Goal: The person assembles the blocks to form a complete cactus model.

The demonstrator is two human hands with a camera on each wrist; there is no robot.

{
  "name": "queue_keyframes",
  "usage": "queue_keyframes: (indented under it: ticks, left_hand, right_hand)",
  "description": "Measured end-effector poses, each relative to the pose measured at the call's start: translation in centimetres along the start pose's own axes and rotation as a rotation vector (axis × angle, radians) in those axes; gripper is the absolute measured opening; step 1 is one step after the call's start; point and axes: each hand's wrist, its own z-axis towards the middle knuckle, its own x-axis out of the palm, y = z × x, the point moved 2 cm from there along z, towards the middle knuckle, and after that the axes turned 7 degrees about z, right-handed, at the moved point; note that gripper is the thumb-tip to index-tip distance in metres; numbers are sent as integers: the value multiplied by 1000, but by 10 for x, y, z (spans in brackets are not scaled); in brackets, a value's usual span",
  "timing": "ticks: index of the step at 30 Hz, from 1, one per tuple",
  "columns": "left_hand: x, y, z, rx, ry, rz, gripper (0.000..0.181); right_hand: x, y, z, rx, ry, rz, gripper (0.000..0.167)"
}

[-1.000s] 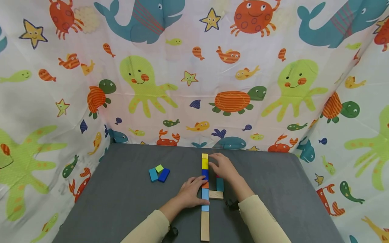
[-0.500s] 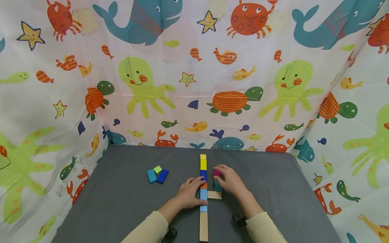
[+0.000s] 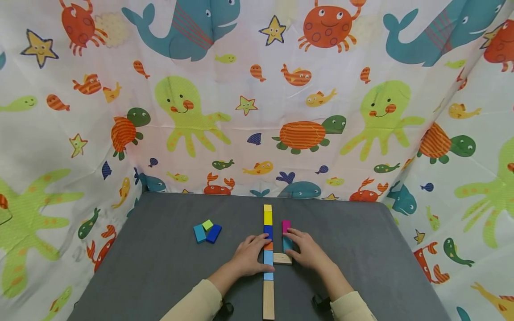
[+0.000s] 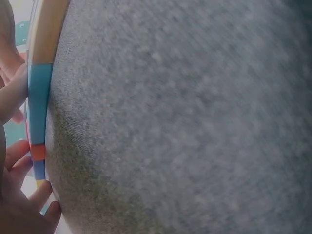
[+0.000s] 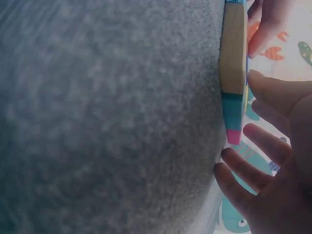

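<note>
A straight row of building blocks runs away from me in the head view: a long wooden block (image 3: 268, 298), light blue (image 3: 268, 257), orange (image 3: 268, 246), dark blue (image 3: 267, 229) and yellow blocks (image 3: 267, 218). My left hand (image 3: 249, 256) rests on its middle, fingertips by the orange block and thumb on the light blue. Beside the row, a short wooden block (image 3: 282, 258) juts right, with a teal block (image 3: 287, 243) and a magenta block (image 3: 286, 225) lined up beyond it. My right hand (image 3: 311, 253) is beside these, fingers spread, fingertips near the teal and magenta blocks.
A small cluster of loose blocks lies to the left: a light blue block (image 3: 199, 233), a green cube (image 3: 207, 225) and a dark blue block (image 3: 214, 233). A sea-animal curtain (image 3: 245, 171) borders the grey tabletop (image 3: 160, 267) at the back and sides.
My right hand has moved back toward me from beside the yellow blocks, past the magenta block, to the teal block. The magenta block now shows fully. My left hand stays on the row.
</note>
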Motion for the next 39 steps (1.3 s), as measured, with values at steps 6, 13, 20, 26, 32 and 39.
queue_keyframes:
  ticks: [6, 13, 20, 26, 32, 39]
  left_hand:
    - [0, -1, 1, 2, -11, 2, 89]
    - [0, -1, 3, -10, -59, -70, 93]
    - [-2, 2, 2, -38, -161, -169, 86]
    - [-10, 12, -6, -87, -308, -77, 66]
    - [-25, 34, -15, -250, -507, 10, 49]
    - [-30, 61, -22, -317, -540, 88, 46]
  right_hand:
    - [1, -1, -2, 5, 21, 2, 55]
    - [3, -2, -2, 4, 11, -31, 54]
    - [3, 1, -2, 27, 15, -47, 55]
    - [4, 2, -3, 38, 20, -43, 56]
    - [5, 2, -3, 29, 14, -36, 56]
    - [5, -1, -3, 20, 5, -34, 56]
